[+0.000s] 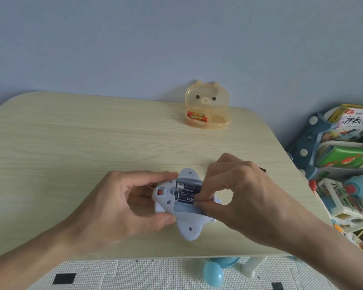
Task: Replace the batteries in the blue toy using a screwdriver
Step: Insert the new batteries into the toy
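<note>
Orange batteries (197,117) lie in the bear box (219,124); left hand (122,204) grips the toy (189,226), right hand (239,193) pinches dark battery (186,199).

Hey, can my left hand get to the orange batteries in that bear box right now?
Probably yes: the bear box stands open, orange batteries exposed, bare table between; but the left hand grips the blue toy and must let go first.
</note>
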`<action>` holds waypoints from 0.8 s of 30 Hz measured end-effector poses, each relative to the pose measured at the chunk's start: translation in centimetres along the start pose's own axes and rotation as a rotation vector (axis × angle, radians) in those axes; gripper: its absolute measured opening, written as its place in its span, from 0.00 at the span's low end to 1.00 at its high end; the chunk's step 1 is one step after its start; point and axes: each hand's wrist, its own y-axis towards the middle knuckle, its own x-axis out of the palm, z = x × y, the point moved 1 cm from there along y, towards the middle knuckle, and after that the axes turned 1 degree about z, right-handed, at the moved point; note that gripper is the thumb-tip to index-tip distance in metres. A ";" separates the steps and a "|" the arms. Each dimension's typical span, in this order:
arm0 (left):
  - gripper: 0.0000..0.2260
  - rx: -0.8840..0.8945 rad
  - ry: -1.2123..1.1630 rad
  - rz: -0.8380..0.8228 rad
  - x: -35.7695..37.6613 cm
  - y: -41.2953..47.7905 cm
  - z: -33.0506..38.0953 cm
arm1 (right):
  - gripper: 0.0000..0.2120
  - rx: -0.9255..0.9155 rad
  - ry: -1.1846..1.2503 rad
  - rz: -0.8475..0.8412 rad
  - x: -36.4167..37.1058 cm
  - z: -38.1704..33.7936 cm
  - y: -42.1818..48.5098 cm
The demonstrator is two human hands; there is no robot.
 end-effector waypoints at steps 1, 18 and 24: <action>0.28 -0.001 -0.016 -0.004 0.0 0.1 0.0 | 0.08 -0.005 -0.011 -0.001 0.0 0.0 0.0; 0.29 0.258 0.237 0.078 0.8 -1.4 1.7 | 0.06 -0.098 -0.145 -0.295 -2.1 -2.7 10.1; 0.30 0.289 0.258 0.071 0.7 -1.4 1.8 | 0.08 -0.112 -0.313 -0.586 1.6 -3.7 12.9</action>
